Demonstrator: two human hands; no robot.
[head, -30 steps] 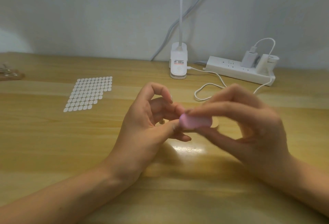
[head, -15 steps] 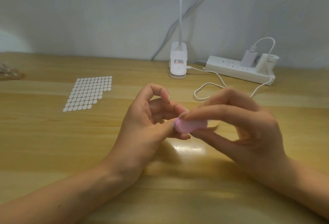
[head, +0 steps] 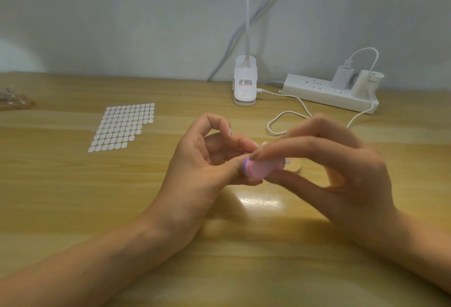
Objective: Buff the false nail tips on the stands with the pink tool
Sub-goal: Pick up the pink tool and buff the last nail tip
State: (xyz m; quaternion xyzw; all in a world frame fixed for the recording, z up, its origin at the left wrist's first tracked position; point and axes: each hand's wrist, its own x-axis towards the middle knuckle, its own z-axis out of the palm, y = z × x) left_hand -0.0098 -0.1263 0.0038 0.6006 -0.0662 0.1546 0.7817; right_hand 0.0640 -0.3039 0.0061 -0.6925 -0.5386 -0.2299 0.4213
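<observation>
Head view, the only one supplied. Both hands are raised just above a wooden table (head: 73, 196), meeting near the centre of the frame.

Right hand (head: 341, 172): the thumb below and the fingers above pinch the pink tool (head: 262, 167), a rounded pink block with a purple edge at its left end. The hand and tool are blurred. The tool's left end lies against the fingertips of the left hand.

Left hand (head: 202, 160): palm turned towards the right, fingers curled in and pressed close to the thumb. They seem to pinch something small at the point where the tool meets them, but the tool covers that item and it cannot be identified. No false nail tip can be made out with certainty.

Just behind the tool, on the table, part of a small pale wooden piece (head: 294, 166) with a round grey spot shows; whether it is a nail stand cannot be told.

Rest of the table: a sheet of white round stickers (head: 122, 127) lies well to the left. At the far edge stand a white lamp clamp (head: 244, 87) and a white power strip (head: 329, 93) with a charger plugged in; a white cable (head: 288, 116) loops between them, behind the hands. A partly visible object (head: 14, 102) sits at the far left edge.
</observation>
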